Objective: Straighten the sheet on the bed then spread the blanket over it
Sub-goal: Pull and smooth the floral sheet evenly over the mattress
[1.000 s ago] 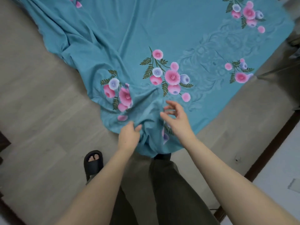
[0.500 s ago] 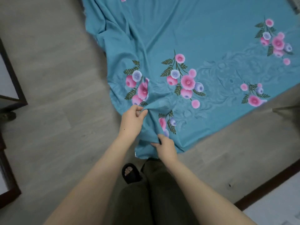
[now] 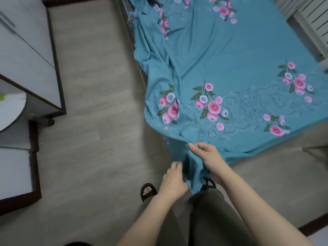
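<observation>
Head view: left hand (image 3: 174, 181) and right hand (image 3: 207, 157) gripping teal floral sheet (image 3: 230, 55) corner; uneven pull risks dragging it askew

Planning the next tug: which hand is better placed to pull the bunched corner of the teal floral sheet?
Right hand: it pinches the teal floral sheet higher; left hand grips the hanging tail.

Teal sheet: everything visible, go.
The teal sheet is thin, soft-looking fabric printed with pink and lilac flower sprays. It lies mostly flat on the bed, rumpled along its left edge. Its near corner hangs off, bunched between the left hand and right hand, both gripping it.
</observation>
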{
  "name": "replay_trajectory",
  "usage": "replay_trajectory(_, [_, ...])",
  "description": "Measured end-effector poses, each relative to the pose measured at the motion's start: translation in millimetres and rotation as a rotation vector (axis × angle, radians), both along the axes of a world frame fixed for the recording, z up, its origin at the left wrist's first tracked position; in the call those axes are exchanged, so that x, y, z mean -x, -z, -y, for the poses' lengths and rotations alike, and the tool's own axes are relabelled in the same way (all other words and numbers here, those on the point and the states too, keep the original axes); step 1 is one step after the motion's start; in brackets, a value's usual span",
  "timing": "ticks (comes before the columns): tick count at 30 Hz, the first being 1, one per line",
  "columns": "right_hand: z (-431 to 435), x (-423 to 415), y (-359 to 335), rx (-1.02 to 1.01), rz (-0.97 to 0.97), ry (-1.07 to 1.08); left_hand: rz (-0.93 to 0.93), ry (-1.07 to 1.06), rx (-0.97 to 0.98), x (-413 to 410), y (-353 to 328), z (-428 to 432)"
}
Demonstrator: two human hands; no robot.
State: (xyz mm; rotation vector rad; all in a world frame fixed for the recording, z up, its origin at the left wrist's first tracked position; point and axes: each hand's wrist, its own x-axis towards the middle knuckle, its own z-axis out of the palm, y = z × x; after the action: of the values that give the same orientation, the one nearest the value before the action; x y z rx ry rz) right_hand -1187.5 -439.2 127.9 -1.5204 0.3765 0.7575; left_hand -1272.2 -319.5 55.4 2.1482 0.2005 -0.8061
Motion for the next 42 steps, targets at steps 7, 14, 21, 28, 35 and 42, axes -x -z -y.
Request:
replay_trajectory(7, [41.8,-43.8,-53.6,0.073,0.064,-0.021,0.272,-0.507,-0.073,-14.0,-54.7,12.0])
replay_trajectory(14, [94.6,-49.1,-69.3,0.595,0.593,-0.434,0.49,-0.576,-0.118,-47.1,-130.4,63.6])
replay_trajectory(21, [99.8,-17.5,-63.9,0.826,0.847,-0.518,0.679,-0.349,-0.24,-41.2,-171.9,93.0])
replay_trajectory(28, [112.8,-21.8,-82.8,0.435,0.828,-0.515,0.349,-0.376,-0.481,0.0,-150.9,78.4])
replay_trajectory(35, [136.3,-21.2,-77.6,0.709,0.688,-0.768,0.33,-0.527,-0.493,-7.5,-160.5,107.2])
replay_trajectory(42, [200.4,-47.2,-98.3,0.32,0.725,-0.058,0.464,-0.349,-0.336,-62.6,-182.0,188.2])
